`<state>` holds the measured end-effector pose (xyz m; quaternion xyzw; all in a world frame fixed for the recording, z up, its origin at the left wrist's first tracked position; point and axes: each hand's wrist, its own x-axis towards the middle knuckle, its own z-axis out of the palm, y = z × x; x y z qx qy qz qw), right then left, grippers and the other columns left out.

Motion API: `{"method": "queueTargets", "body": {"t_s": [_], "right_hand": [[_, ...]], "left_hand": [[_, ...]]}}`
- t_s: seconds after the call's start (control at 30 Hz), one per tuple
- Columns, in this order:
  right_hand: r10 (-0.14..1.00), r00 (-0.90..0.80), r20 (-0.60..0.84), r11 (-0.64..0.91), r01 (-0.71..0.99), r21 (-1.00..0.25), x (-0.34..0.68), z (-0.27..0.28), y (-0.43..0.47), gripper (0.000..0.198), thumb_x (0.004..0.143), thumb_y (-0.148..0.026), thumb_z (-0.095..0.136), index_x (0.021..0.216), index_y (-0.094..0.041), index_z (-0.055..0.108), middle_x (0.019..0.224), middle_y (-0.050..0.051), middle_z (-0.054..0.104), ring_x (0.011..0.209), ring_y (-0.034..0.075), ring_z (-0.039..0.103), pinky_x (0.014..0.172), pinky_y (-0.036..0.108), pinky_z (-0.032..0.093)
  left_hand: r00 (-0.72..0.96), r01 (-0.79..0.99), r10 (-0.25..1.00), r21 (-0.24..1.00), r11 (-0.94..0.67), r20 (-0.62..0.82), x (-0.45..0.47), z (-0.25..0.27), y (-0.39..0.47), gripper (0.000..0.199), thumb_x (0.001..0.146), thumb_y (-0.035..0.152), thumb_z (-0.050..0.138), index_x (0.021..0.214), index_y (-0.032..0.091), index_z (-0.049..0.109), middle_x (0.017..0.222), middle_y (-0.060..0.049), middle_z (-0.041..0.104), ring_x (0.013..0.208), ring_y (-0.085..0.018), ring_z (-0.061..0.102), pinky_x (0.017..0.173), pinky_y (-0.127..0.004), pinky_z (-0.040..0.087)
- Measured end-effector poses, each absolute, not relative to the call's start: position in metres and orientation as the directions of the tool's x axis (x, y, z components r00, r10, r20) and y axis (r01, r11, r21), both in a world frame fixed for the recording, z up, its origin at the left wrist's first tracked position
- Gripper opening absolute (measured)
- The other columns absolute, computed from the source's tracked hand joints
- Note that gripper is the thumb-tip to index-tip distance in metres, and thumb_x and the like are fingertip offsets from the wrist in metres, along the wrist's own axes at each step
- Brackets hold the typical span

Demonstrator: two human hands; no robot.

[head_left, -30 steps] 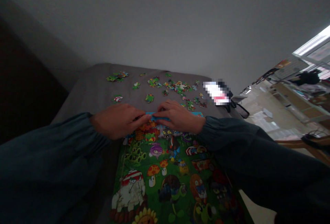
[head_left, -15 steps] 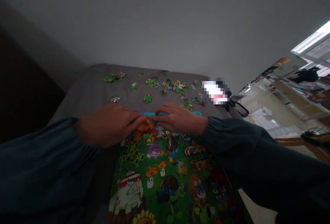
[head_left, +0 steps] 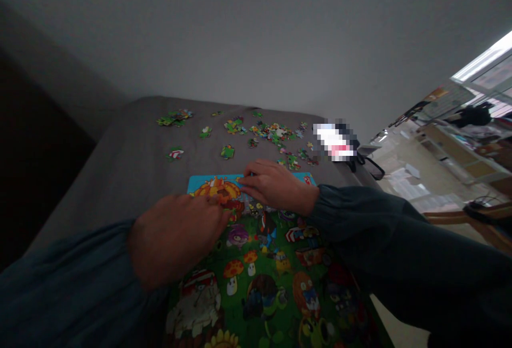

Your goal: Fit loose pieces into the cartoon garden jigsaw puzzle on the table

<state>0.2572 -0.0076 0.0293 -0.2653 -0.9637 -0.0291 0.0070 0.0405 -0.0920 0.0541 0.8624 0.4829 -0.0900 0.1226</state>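
Observation:
A colourful jigsaw puzzle (head_left: 256,262) with cartoon plants and zombies lies lengthwise before me. Its blue top strip and an orange pumpkin (head_left: 222,190) show between my hands. My left hand (head_left: 180,238) is over the puzzle's upper left part, back of the hand up, with its fingertips near the pumpkin; motion blur hides how the fingers are held. Over the top edge, right of the pumpkin, my right hand (head_left: 276,185) has its thumb and fingers drawn together in a pinch. Whatever sits between them is too small or hidden to make out.
Loose puzzle pieces (head_left: 276,132) lie scattered on the grey cloth (head_left: 128,150) beyond the puzzle. A small pile (head_left: 175,118) sits at the far left, and single pieces (head_left: 228,151) lie nearer. A blurred-out bright object (head_left: 335,141) stands at the right edge, against the wall (head_left: 256,38).
My left hand has drawn back toward me from the top edge, uncovering the pumpkin and the blue top left corner. My right hand has stayed nearly in place.

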Motion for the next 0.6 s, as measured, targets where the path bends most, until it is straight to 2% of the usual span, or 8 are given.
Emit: {"method": "queueTargets", "body": {"t_s": [0.07, 0.17, 0.23, 0.37, 0.6], "right_hand": [[0.518, -0.855, 0.02, 0.853, 0.519, 0.057, 0.256, 0.029, -0.007, 0.029, 0.108, -0.032, 0.056, 0.111, -0.014, 0.078, 0.108, 0.012, 0.071, 0.1, 0.023, 0.06, 0.09, 0.036, 0.047], [0.528, -0.849, 0.016, 0.848, 0.529, 0.041, 0.254, 0.029, -0.006, 0.027, 0.107, -0.03, 0.058, 0.113, -0.014, 0.078, 0.109, 0.012, 0.071, 0.1, 0.023, 0.061, 0.09, 0.035, 0.046], [0.537, -0.843, 0.011, 0.843, 0.537, 0.025, 0.253, 0.03, -0.005, 0.025, 0.107, -0.03, 0.06, 0.113, -0.015, 0.078, 0.11, 0.012, 0.071, 0.1, 0.022, 0.061, 0.089, 0.034, 0.046], [0.555, -0.832, -0.011, 0.831, 0.555, 0.035, 0.251, 0.032, -0.005, 0.027, 0.107, -0.03, 0.059, 0.108, -0.013, 0.079, 0.11, 0.013, 0.071, 0.101, 0.023, 0.061, 0.088, 0.034, 0.045], [0.585, -0.811, -0.016, 0.811, 0.585, 0.021, 0.25, 0.032, -0.007, 0.029, 0.108, -0.031, 0.057, 0.109, -0.012, 0.08, 0.112, 0.013, 0.072, 0.103, 0.024, 0.063, 0.089, 0.035, 0.047]], "left_hand": [[0.472, 0.869, 0.798, 0.045, -0.493, -0.374, 0.042, 0.062, -0.092, 0.039, 0.101, 0.022, 0.04, 0.103, 0.022, 0.079, 0.102, -0.013, 0.082, 0.087, -0.037, 0.079, 0.065, -0.044, 0.056], [0.433, 0.887, 0.81, 0.026, -0.461, -0.397, 0.042, 0.069, -0.09, 0.048, 0.106, 0.032, 0.031, 0.111, 0.022, 0.077, 0.109, -0.013, 0.081, 0.098, -0.039, 0.078, 0.078, -0.052, 0.059], [0.401, 0.903, 0.822, 0.022, -0.43, -0.404, 0.042, 0.07, -0.087, 0.055, 0.108, 0.041, 0.025, 0.117, 0.024, 0.077, 0.11, -0.013, 0.081, 0.099, -0.04, 0.078, 0.082, -0.054, 0.057], [0.366, 0.922, 0.838, 0.032, -0.387, -0.406, 0.043, 0.068, -0.082, 0.06, 0.106, 0.053, 0.023, 0.125, 0.031, 0.076, 0.104, -0.011, 0.082, 0.092, -0.038, 0.079, 0.076, -0.049, 0.055], [0.343, 0.928, 0.849, 0.005, -0.373, -0.402, 0.046, 0.068, -0.087, 0.07, 0.103, 0.055, 0.017, 0.116, 0.024, 0.079, 0.103, -0.015, 0.081, 0.089, -0.039, 0.078, 0.068, -0.044, 0.048]]}}
